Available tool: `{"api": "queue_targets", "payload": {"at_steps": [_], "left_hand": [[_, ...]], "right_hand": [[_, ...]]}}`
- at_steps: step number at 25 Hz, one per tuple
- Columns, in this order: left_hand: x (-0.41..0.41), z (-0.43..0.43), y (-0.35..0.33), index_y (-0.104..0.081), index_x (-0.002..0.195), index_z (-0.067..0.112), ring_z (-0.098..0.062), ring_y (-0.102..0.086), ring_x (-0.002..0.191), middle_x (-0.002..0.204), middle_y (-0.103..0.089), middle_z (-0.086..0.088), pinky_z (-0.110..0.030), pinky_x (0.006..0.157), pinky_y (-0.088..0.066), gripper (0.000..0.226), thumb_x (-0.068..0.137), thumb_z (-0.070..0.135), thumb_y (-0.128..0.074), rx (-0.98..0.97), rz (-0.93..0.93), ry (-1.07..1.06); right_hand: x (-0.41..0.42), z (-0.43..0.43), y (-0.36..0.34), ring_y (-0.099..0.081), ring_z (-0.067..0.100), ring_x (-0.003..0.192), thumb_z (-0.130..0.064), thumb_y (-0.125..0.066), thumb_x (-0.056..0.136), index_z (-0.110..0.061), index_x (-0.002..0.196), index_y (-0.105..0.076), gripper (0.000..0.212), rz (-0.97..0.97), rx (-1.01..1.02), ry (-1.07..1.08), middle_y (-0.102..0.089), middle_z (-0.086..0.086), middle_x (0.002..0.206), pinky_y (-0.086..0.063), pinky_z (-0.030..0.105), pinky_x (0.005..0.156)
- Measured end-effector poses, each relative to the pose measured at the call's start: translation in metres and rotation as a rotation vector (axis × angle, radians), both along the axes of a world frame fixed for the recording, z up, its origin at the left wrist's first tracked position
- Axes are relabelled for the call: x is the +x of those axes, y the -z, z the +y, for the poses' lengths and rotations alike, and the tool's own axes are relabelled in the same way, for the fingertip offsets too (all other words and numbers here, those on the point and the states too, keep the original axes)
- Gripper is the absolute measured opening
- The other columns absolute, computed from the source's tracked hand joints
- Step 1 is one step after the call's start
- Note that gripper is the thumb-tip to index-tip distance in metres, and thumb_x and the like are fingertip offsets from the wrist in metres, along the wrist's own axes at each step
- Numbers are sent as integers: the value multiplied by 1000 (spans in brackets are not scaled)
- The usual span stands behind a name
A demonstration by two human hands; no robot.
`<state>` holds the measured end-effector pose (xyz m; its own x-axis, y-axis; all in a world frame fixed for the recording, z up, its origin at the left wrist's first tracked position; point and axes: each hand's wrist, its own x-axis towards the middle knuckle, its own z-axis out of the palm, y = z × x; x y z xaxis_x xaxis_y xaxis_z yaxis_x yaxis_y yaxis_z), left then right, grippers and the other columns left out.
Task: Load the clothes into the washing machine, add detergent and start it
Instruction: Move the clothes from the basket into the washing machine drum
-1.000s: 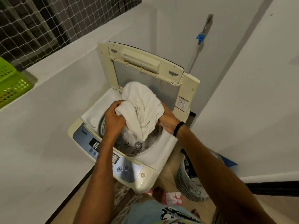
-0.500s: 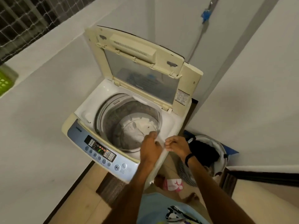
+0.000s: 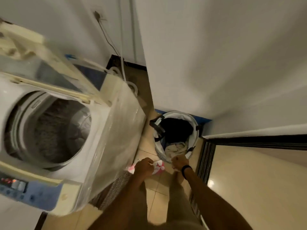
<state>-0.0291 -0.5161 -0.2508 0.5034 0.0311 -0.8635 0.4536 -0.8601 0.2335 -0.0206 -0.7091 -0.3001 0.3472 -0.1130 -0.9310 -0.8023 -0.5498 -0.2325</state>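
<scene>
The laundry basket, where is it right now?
In the head view the laundry basket stands on the floor to the right of the washing machine, tucked against the white wall, just beyond the right hand.

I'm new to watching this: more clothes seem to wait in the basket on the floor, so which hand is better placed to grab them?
Probably the right hand: it hangs at the near rim of the laundry basket, next to the beige garment. The left hand is farther from it, nearer the washing machine.

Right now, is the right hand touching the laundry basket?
Cannot tell: in the blurred head view the right hand overlaps the laundry basket rim, contact unclear.
</scene>
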Motion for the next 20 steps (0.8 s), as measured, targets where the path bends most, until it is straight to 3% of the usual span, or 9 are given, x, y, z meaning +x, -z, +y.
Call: {"api": "queue_targets", "payload": {"at_steps": [2, 4, 6, 8, 11, 13, 15, 17, 20], "left_hand": [[-7, -13, 100, -63, 102, 46, -13, -65, 100, 111, -71, 8, -34, 92, -53, 24, 80, 40, -58, 42, -73, -54], [5, -36, 128, -57, 93, 55, -4, -64, 84, 95, -69, 15, -22, 80, -54, 19, 83, 39, -57, 21, -121, -148], [29, -66, 139, -63, 104, 38, -2, -61, 80, 93, -66, 11, -1, 62, -43, 21, 91, 21, -61, -64, -100, -204], [39, -80, 185, -65, 112, 18, -7, -62, 89, 101, -66, 5, 0, 61, -40, 19, 94, 15, -59, -119, -99, -297], [39, -71, 249, -64, 111, 25, -5, -63, 88, 102, -67, 9, -7, 65, -44, 17, 96, 21, -57, -139, -142, -399], [31, -53, 266, -65, 104, 37, -8, -68, 86, 97, -72, 11, -26, 79, -55, 14, 90, 34, -63, -127, -167, -463], [20, -36, 260, -68, 100, 38, -13, -71, 83, 92, -74, 9, -42, 83, -59, 16, 84, 37, -67, -77, -175, -579], [19, -30, 225, -69, 106, 25, -7, -67, 78, 100, -73, 1, -27, 73, -58, 20, 87, 22, -70, -8, -170, -679], [22, -37, 153, -53, 129, 19, -11, -63, 87, 108, -65, -1, -22, 75, -54, 49, 84, 22, -74, -51, -147, -642]], "right_hand": [[30, -18, 57, -61, 34, 113, -19, -51, 94, -2, 116, -65, 31, 3, -41, -211, -65, 17, 119, -49, 39, 98], [65, -30, 123, -54, 33, 123, -23, -49, 96, -4, 128, -57, 38, -36, -114, -429, -58, 17, 130, -43, 39, 101], [101, -38, 199, -44, 33, 131, -32, -48, 97, -8, 131, -53, 41, -94, -182, -679, -51, 15, 140, -39, 41, 107], [139, -43, 263, -22, 37, 144, -35, -52, 95, -12, 128, -54, 41, -104, -218, -859, -31, 15, 154, -31, 48, 113], [175, -42, 332, -1, 40, 148, -29, -55, 93, -14, 130, -53, 40, -107, -184, -900, 7, 14, 163, -22, 56, 115], [180, -33, 347, -20, 40, 144, -29, -52, 93, -11, 133, -51, 43, -141, -163, -951, -23, 18, 158, -22, 53, 116], [168, -20, 331, -47, 37, 126, -27, -52, 95, -10, 117, -60, 30, -217, -130, -797, -56, 18, 130, -32, 45, 111], [146, -17, 276, -59, 33, 110, -17, -55, 93, -10, 95, -67, 14, -368, -41, -411, -66, 15, 108, -43, 40, 104], [109, -27, 124, -63, 20, 103, -6, -59, 90, -9, 102, -73, 19, -421, 270, 225, -69, 7, 108, -52, 27, 89]]}}
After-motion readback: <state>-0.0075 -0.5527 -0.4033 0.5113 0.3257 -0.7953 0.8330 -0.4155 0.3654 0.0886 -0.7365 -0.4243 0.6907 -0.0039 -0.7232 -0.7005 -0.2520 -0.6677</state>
